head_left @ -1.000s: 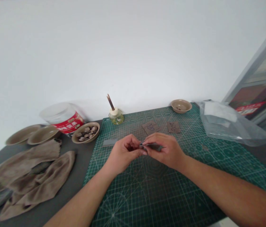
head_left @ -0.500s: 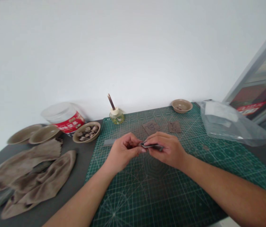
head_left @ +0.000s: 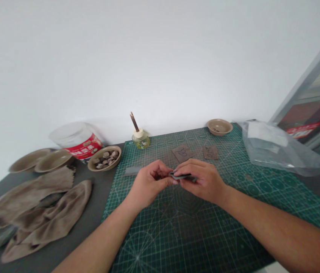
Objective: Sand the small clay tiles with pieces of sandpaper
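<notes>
Just beyond the grip, two brown cards with handwriting, a larger one (head_left: 181,153) and a smaller one (head_left: 210,152), are lying on the green cutting mat (head_left: 160,231). Left of the grip, a grey strip (head_left: 131,171) is lying just beside the left hand (head_left: 148,182). Farther out that way, a bowl of stones (head_left: 104,158), a red-labelled jar (head_left: 77,142) and a crumpled brown cloth (head_left: 46,216) are resting off the mat. A bottle with sticks (head_left: 141,139) is standing beyond the grip and to its left; a shallow bowl (head_left: 220,127) and a clear plastic bag (head_left: 281,151) are sitting beyond it to the right.

The right hand (head_left: 201,177) is pinching a dark grey sheet (head_left: 183,176), fingers lying over the top and thumb pressing underneath. The left thumb and fingers are meeting at the sheet's left end (whether they are gripping something small there, I cannot tell). The fingers are hiding much of the sheet. Both forearms are slanting inward from the near side.
</notes>
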{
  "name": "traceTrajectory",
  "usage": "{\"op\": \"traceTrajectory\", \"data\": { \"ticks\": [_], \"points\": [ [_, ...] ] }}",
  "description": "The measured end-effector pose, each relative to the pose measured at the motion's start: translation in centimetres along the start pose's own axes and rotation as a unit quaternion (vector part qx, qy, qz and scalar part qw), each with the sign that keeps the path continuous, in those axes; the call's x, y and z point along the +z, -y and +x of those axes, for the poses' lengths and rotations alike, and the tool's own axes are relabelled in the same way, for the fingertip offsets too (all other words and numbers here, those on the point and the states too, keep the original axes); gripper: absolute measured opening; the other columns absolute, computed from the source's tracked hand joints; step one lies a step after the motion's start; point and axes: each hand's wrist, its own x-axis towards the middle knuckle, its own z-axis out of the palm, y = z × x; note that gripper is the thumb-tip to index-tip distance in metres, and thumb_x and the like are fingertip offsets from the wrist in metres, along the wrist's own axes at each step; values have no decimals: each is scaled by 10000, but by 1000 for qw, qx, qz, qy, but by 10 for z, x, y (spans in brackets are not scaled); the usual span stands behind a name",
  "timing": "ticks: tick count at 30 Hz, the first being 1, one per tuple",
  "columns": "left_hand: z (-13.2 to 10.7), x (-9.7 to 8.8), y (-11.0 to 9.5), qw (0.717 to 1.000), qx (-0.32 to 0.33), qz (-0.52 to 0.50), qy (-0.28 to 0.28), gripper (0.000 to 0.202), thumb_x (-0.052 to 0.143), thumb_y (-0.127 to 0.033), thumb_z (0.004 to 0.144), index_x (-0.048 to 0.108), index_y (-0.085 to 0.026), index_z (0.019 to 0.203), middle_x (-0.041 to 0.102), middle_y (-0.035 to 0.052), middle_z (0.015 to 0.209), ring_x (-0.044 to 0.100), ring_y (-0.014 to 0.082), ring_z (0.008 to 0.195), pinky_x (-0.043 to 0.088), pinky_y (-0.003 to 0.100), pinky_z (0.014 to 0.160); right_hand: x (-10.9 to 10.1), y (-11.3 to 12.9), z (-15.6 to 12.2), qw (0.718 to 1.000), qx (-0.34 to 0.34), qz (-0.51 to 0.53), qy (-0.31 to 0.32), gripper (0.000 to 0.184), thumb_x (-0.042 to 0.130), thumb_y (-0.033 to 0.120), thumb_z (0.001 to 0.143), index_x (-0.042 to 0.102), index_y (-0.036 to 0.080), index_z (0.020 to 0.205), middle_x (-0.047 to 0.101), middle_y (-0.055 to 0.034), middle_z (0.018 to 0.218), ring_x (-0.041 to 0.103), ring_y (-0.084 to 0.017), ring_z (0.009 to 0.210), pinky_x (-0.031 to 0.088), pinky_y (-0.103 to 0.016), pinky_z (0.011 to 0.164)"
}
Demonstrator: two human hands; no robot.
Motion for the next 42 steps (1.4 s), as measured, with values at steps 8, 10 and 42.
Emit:
{"op": "traceTrajectory", "data": {
  "ticks": [8, 10, 42],
  "points": [
    [-2, -1, -5, 999, 25, 32, -10, 213, 829, -208, 683, 641, -158, 770, 659, -22, 681, 571, 103, 625, 429, 207, 582, 0, 1, 1, 1000, 11, -8, -13, 159, 700, 136, 809, 660, 215, 941, 734, -42, 922, 694, -149, 867, 555, -260, 800],
    [-2, -1, -4, 998, 32, 55, 3, 192, 822, -215, 699, 656, -159, 778, 656, -18, 686, 572, 106, 635, 432, 212, 592, 0, 2, 1, 1000, 15, -6, -12, 144, 701, 156, 814, 661, 217, 938, 732, -40, 912, 693, -149, 851, 555, -257, 780],
    [0, -4, 2, 998, 41, 40, 36, 179, 790, -202, 743, 663, -171, 866, 678, 3, 765, 623, 128, 712, 495, 236, 666, 1, 2, 3, 999, 7, -16, -31, 165, 665, 156, 829, 677, 230, 977, 739, -46, 981, 695, -156, 897, 570, -283, 827]
  ]
}}
